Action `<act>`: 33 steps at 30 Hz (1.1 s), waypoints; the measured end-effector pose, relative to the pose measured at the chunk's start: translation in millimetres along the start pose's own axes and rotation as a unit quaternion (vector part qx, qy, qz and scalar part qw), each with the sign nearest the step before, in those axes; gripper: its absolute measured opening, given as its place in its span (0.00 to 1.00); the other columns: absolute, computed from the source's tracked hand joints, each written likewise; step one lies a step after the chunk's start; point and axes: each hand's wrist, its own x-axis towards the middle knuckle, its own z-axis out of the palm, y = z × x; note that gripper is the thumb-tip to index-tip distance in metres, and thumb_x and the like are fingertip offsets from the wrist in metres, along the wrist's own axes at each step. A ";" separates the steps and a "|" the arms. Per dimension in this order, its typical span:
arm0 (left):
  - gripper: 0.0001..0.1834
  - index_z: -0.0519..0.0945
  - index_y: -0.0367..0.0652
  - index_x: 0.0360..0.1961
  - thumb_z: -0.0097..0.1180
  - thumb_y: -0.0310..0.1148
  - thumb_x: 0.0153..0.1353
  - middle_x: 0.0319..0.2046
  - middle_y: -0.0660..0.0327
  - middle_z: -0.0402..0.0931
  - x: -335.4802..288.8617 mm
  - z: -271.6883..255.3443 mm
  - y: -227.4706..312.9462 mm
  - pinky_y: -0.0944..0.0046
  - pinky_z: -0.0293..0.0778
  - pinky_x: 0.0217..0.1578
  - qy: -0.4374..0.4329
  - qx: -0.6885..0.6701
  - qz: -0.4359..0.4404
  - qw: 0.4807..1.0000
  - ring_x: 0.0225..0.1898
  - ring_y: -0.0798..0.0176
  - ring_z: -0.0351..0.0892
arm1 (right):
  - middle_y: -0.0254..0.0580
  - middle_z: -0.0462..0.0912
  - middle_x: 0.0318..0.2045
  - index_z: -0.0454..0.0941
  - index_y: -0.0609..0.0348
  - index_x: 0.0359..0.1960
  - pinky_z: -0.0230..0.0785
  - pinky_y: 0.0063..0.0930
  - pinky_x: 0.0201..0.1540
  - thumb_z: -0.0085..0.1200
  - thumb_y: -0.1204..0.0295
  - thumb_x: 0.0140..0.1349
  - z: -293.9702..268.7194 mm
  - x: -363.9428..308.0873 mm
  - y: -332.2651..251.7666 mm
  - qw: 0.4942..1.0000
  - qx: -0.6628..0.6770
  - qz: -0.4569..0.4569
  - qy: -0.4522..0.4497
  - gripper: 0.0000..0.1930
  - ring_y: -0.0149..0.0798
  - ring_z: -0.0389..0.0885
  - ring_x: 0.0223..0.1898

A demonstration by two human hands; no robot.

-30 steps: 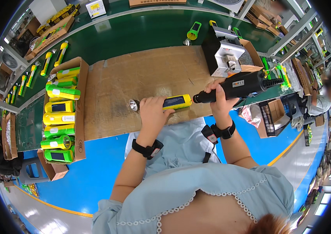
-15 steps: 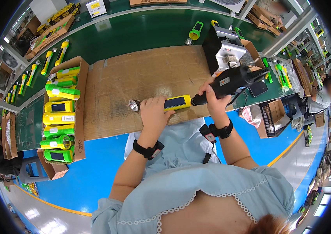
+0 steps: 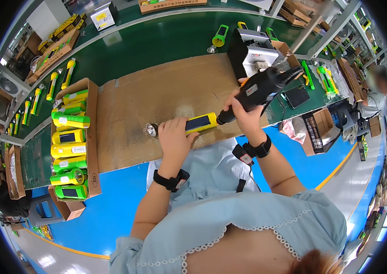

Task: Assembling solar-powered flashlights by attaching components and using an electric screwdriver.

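A yellow flashlight with a dark solar panel lies along the cardboard sheet. My left hand is wrapped over its head end, hiding that part. A shiny reflector pokes out to the left of those fingers. In my right hand is a black electric screwdriver, gripped round its body and tilted. Its tip meets the right end of the flashlight; the exact contact point is too small to make out.
An open carton of yellow and green flashlights stands at the left. A black and silver machine sits at the back right, with a phone-like black slab beyond my right hand. Several flashlights line the green bench at far left.
The whole view has shifted slightly. Both hands keep their holds on the flashlight and the electric screwdriver, whose tip stays at the flashlight's right end.
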 end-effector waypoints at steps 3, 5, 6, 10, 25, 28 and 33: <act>0.25 0.78 0.44 0.40 0.70 0.38 0.38 0.37 0.60 0.78 0.0 0.1 0.9 0.54 0.61 0.49 -0.015 0.020 -0.001 1.000 0.43 0.55 0.74 | 0.42 0.74 0.22 0.53 0.70 0.60 0.72 0.31 0.29 0.54 0.76 0.56 -30.2 25.5 -23.6 0.992 0.055 -0.084 0.073 0.32 0.36 0.76 0.23; 0.25 0.77 0.43 0.41 0.69 0.37 0.39 0.37 0.58 0.77 1.9 2.0 4.5 0.53 0.61 0.50 -0.026 0.026 0.005 0.999 0.44 0.55 0.73 | 0.40 0.77 0.23 0.60 0.69 0.56 0.71 0.24 0.30 0.50 0.83 0.55 -54.2 49.2 -40.8 0.978 0.009 -0.144 0.151 0.25 0.31 0.77 0.23; 0.24 0.78 0.43 0.39 0.69 0.37 0.39 0.37 0.57 0.76 3.3 3.8 6.9 0.53 0.62 0.48 -0.027 0.060 0.013 0.998 0.44 0.53 0.72 | 0.39 0.77 0.24 0.60 0.69 0.56 0.71 0.24 0.30 0.51 0.83 0.55 -71.3 61.6 -38.9 0.966 -0.049 -0.179 0.181 0.25 0.31 0.77 0.24; 0.23 0.78 0.42 0.38 0.68 0.39 0.39 0.36 0.55 0.74 14.7 27.8 13.6 0.53 0.65 0.45 -0.078 0.054 0.045 0.994 0.43 0.51 0.71 | 0.41 0.77 0.25 0.61 0.70 0.54 0.72 0.25 0.32 0.54 0.80 0.57 -108.8 105.2 -26.0 0.928 -0.159 -0.238 0.240 0.24 0.32 0.78 0.25; 0.22 0.79 0.47 0.37 0.68 0.43 0.41 0.32 0.59 0.71 26.4 42.4 26.3 0.56 0.67 0.38 -0.046 -0.022 0.050 0.997 0.38 0.53 0.71 | 0.42 0.74 0.19 0.65 0.68 0.47 0.70 0.29 0.23 0.53 0.79 0.54 -117.8 139.4 -13.5 0.973 -0.152 -0.080 0.151 0.19 0.34 0.74 0.17; 0.21 0.79 0.47 0.37 0.67 0.42 0.40 0.31 0.59 0.70 24.3 40.9 27.2 0.56 0.66 0.38 -0.037 -0.032 0.058 0.997 0.38 0.54 0.71 | 0.43 0.74 0.19 0.64 0.67 0.47 0.70 0.30 0.22 0.52 0.80 0.54 -91.6 106.3 -17.4 0.989 -0.061 -0.040 0.129 0.18 0.36 0.75 0.18; 0.22 0.79 0.48 0.38 0.67 0.40 0.40 0.31 0.60 0.69 21.5 40.7 30.8 0.57 0.66 0.38 -0.046 -0.045 0.054 0.996 0.37 0.54 0.71 | 0.44 0.76 0.20 0.72 0.69 0.24 0.71 0.27 0.25 0.50 0.80 0.54 -39.5 46.0 -21.2 0.995 0.021 -0.027 0.093 0.04 0.35 0.76 0.20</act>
